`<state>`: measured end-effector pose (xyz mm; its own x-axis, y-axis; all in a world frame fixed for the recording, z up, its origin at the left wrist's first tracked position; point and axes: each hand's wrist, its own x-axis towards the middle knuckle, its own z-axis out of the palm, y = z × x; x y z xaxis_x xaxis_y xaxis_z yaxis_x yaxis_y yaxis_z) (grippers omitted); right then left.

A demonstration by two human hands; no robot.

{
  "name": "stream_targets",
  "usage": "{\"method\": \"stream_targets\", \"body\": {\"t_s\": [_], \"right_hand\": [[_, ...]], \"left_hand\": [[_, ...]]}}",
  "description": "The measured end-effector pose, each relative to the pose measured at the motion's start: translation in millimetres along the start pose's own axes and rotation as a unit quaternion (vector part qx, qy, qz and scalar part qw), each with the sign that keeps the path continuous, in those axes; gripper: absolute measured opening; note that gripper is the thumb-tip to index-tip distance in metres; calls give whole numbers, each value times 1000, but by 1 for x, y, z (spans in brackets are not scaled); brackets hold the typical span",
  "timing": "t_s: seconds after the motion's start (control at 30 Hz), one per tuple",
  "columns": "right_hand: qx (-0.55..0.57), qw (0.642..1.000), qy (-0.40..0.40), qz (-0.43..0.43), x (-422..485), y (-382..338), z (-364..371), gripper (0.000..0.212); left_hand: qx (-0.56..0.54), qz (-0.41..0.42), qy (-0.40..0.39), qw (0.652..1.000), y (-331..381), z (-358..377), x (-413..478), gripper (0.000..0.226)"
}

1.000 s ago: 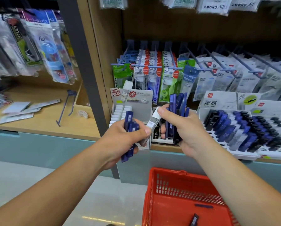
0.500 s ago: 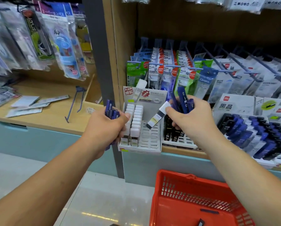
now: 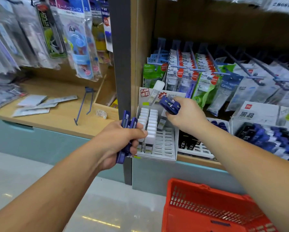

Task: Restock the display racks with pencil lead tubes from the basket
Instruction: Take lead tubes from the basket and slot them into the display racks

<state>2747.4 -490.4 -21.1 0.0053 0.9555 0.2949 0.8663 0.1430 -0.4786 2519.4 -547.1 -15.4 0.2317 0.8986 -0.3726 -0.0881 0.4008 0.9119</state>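
L hand [image 3: 122, 143] just left of the white slotted plastic display rack [image 3: 164, 145], fingers curled round a dark blue plastic lead tube bundle [image 3: 127, 120], forearm stretched fwd. R hand [image 3: 187, 114] above the rack's back, gripping a second blue tube bunch [image 3: 169, 105].

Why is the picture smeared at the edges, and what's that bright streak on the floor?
Head view: hanging packets top left are motion-blurred; white-capped tubes near centre look sharper; the streak is light glaring off the floor.

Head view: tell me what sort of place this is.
Probably a stationery shop: hanging packets fill the wall, a white display rack holds lead tubes, and a red basket sits below.
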Motion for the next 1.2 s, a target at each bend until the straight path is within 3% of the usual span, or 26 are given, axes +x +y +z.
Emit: {"method": "stream_targets", "body": {"t_s": [0.17,0.4,0.5,0.7,0.83,1.0,1.1,1.2], "right_hand": [[-75,997,9,-24,-2,-1,1,26],[-107,992,-3,-65,-8,0,2,40],[-118,991,-18,-62,-11,2,6,33],[-121,989,-81,-30,-2,-3,1,29],[-39,997,-61,3,0,7,-1,16],[119,992,-5,35,-1,11,-1,10],[231,970,10,79,-7,0,-12,18],[358,924,-34,131,-24,-10,-32,15]], "left_hand": [[-6,5,-34,999,0,-1,-3,4],[7,13,-47,999,-7,1,-5,15],[12,8,-29,999,-8,2,-5,26],[17,-4,-47,999,-5,9,-10,15],[21,-15,-29,999,-4,10,-11,26],[28,-4,-11,1000,-6,15,-9,15],[11,13,-21,1000,-3,22,-9,13],[8,27,-49,998,-2,30,-11,11]]}}
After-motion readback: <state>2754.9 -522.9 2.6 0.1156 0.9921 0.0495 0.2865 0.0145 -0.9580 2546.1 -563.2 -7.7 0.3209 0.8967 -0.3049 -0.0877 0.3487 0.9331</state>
